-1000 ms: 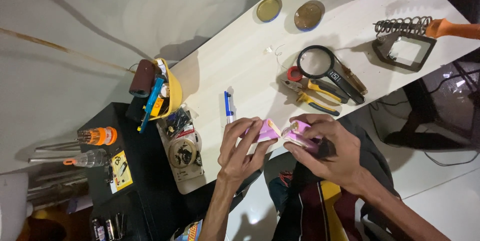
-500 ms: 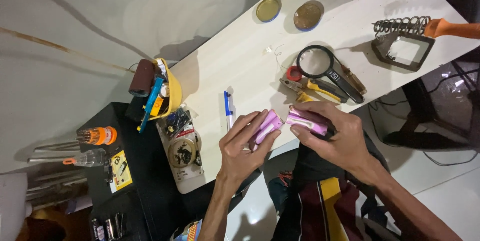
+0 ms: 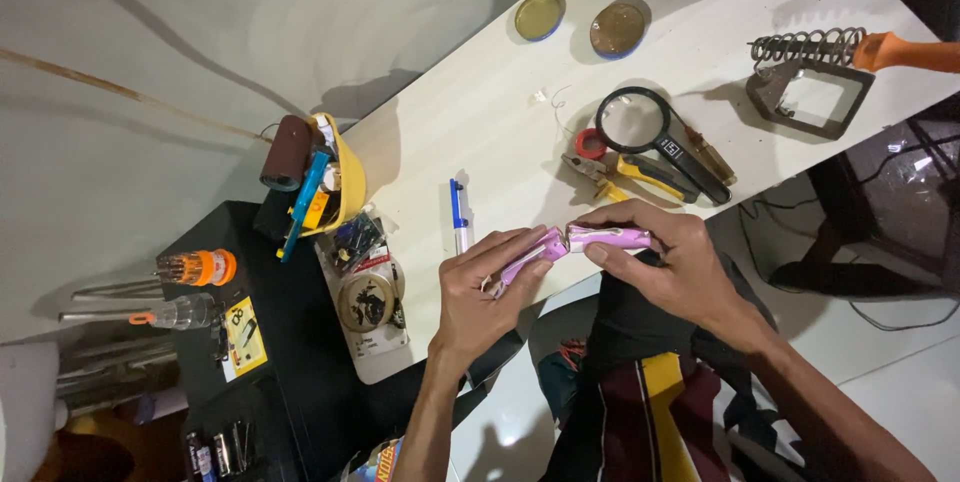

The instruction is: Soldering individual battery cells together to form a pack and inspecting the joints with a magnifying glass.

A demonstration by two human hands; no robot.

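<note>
Over the near edge of the white table (image 3: 480,112) I hold a small pink device in two pieces. My left hand (image 3: 485,297) grips the left pink piece (image 3: 528,257), which slants down to the left. My right hand (image 3: 665,262) pinches the right pink piece (image 3: 610,237), which lies nearly level. The two pieces meet at their inner ends, around the middle between my hands. My fingers cover most of both pieces.
A blue-and-white pen (image 3: 459,217) lies just left of my hands. Behind them are pliers (image 3: 620,174), a magnifying glass (image 3: 650,132), two round tins (image 3: 580,22) and a soldering iron stand (image 3: 810,82). A yellow cup of tools (image 3: 325,187) and blister packs (image 3: 365,292) sit left.
The pink pieces were spread apart and angled a second ago; now they are drawn out longer and line up end to end. My right hand shifted slightly right.
</note>
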